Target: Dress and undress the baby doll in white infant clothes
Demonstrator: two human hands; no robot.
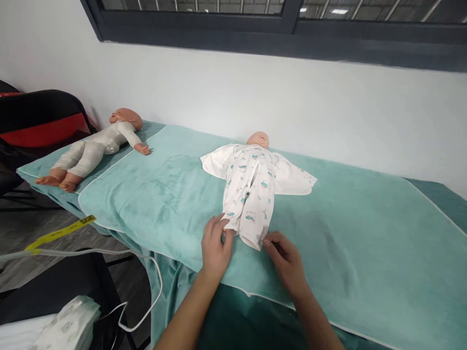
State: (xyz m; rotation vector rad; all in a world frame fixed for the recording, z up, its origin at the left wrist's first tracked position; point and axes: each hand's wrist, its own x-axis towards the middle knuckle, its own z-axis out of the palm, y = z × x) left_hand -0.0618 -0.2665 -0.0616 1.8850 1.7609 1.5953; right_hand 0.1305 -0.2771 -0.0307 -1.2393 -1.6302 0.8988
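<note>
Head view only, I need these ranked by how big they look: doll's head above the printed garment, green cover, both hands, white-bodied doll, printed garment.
1. Green cover
2. Printed garment
3. White-bodied doll
4. Left hand and right hand: too alike to rank
5. Doll's head

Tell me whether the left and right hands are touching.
Apart: the head view shows the printed outfit and green cloth between the left hand and right hand.
</note>
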